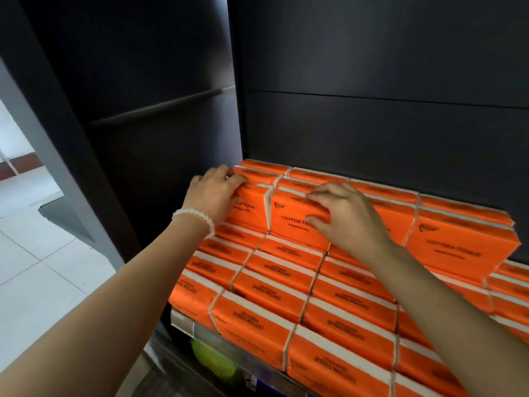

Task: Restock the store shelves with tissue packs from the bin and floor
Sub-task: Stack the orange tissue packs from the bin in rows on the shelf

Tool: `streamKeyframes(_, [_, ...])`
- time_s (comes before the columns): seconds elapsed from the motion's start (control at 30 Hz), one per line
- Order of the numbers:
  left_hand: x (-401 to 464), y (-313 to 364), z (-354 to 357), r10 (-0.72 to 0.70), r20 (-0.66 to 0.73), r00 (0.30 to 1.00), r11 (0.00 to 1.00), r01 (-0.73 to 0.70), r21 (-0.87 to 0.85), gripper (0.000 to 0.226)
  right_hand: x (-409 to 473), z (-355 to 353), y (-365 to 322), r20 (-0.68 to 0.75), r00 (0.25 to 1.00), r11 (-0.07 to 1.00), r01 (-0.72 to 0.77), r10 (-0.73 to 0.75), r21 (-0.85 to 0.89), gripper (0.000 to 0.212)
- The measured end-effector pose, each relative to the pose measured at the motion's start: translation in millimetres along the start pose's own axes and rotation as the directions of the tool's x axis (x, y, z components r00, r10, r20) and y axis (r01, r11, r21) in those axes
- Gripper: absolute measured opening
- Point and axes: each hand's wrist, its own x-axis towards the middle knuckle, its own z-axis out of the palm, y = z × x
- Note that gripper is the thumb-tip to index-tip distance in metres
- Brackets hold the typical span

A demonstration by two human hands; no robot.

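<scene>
On the upper tier of orange cotton tissue packs (446,247) filling the dark shelf (372,124), both arms reach forward, palms down. Left hand (213,196), white bead bracelet (194,217) at the wrist, curls its fingers over the leftmost upright pack (249,207). Right hand (347,216) grips the neighbouring pack (292,222), fingers hooked over its top edge, thumb against its front face.

A dark back panel (383,81) stands behind the shelf, with a dark side wall (137,81) at the left. The floor (43,267) has pale tiles. Daylight falls on it from the far left.
</scene>
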Motion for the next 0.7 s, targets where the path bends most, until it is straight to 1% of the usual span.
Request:
streamKeyframes(0.1, [1.3, -1.9, 6.6, -0.003, -0.026, 1.000, 1.000, 0.003, 0.000, 0.045, 1.0, 7.1, 0.3, -0.039, 0.997, 0.996, 0.062, -0.064, -0.058, 0.040])
streamKeyframes(0.2, [4.1, -3.4, 8.6, 0.009, -0.058, 0.998, 0.999, -0.007, 0.036, 0.043, 4.0, 5.8, 0.6, -0.034, 0.999, 0.999, 0.037, -0.037, -0.021, 0.041])
streamKeyframes(0.3, [6.6, -4.5, 8.6, 0.020, -0.087, 0.996, 0.998, -0.015, 0.062, 0.041, 5.1, 8.0, 1.2, -0.036, 0.998, 0.997, 0.053, -0.055, -0.052, 0.040])
streamKeyframes(0.37, [4.4, -1.4, 9.3, 0.006, -0.092, 0.996, 1.000, -0.005, 0.012, 0.041, 4.4, 12.1, 0.4, -0.072, 0.996, 0.995, 0.053, -0.059, -0.080, 0.038])
streamKeyframes(0.43, [-2.1, 3.8, 10.7, -0.008, -0.083, 0.997, 0.995, -0.001, -0.099, 0.044, 5.3, 12.7, -2.0, -0.089, 0.995, 0.993, 0.042, -0.052, -0.111, 0.037])
streamKeyframes(0.5, [-8.3, 5.9, 10.8, -0.008, -0.038, 0.999, 0.986, 0.001, -0.166, 0.050, 7.1, 7.6, -6.6, -0.029, 0.999, 0.989, 0.038, -0.043, -0.146, 0.039])
streamKeyframes(0.6, [-16.4, 5.9, 1.7, -0.013, 0.079, 0.997, 0.990, 0.024, -0.138, 0.060, 4.9, -3.3, -12.6, 0.109, 0.993, 0.979, 0.069, -0.049, -0.192, 0.050])
streamKeyframes(0.63, [-21.7, 7.5, -3.5, -0.016, 0.095, 0.995, 0.993, 0.027, -0.115, 0.063, 1.4, -7.7, -15.8, 0.134, 0.990, 0.976, 0.074, -0.047, -0.204, 0.052])
streamKeyframes(0.7, [-39.4, 13.5, -16.8, -0.017, 0.068, 0.998, 0.995, 0.023, -0.095, 0.062, -10.2, -17.3, -24.7, 0.139, 0.989, 0.979, 0.082, -0.056, -0.188, 0.050])
